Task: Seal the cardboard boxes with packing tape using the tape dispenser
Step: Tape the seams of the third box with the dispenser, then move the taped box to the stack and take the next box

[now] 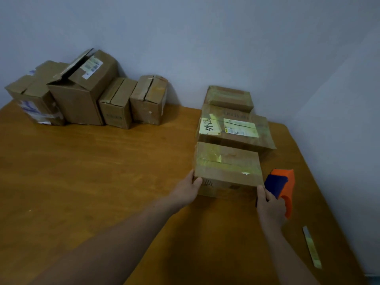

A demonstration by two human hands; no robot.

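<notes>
A taped cardboard box [227, 169] lies on the wooden table [92, 171], nearest of a row of three boxes on the right. My left hand [188, 191] grips its near left corner, thumb on the front face and fingers on the left side. My right hand [269, 204] holds the near right corner with the thumb against the box edge; its fingers are partly hidden. The orange and blue tape dispenser [282, 186] lies on the table just right of that hand, touching or nearly touching it.
Behind the held box lie a labelled box [234, 130] and a smaller box [229, 98]. Several boxes [82, 93] with loose flaps stand at the back left by the wall. A strip of tape [311, 246] lies near the table's right edge.
</notes>
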